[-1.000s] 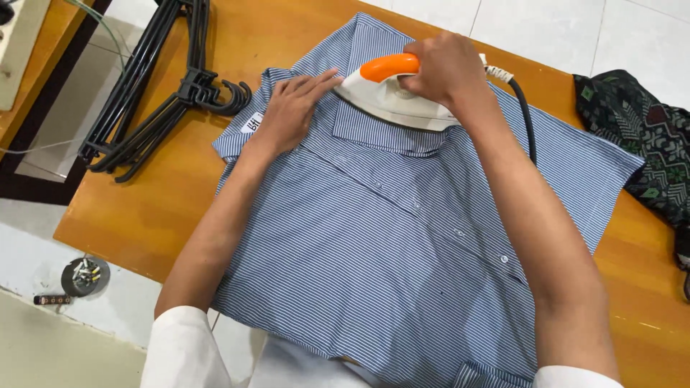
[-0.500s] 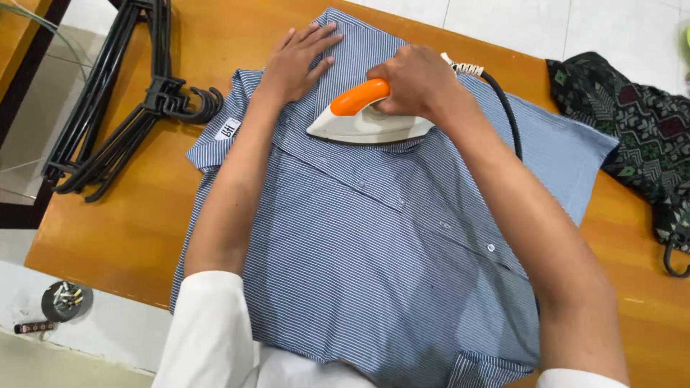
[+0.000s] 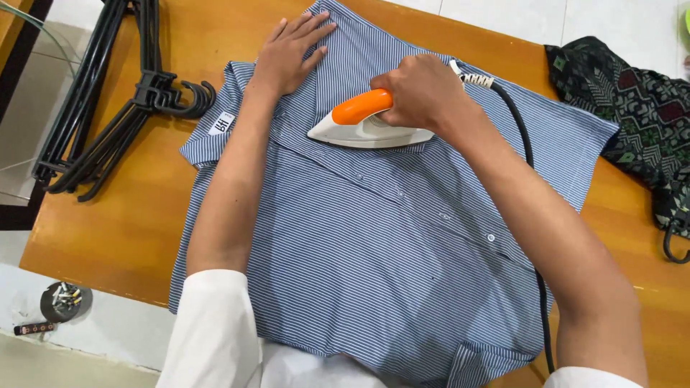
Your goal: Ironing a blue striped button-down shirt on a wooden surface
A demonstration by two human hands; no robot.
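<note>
A glossy orange wooden counter (image 3: pixel 129 223) stood on a pale tiled floor (image 3: pixel 575 21), evenly lit.

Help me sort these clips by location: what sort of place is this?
Probably a home or small laundry ironing spot: an iron on a striped shirt, black hangers, wooden table.

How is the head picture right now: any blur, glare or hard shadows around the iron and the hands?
Head view: sharp on the iron, the right hand gripping its orange handle and the left hand flat on the striped shirt; light is even with only soft shadows under the arms; mild sheen on the wooden table, no glare; fine stripes may shimmer.
</note>
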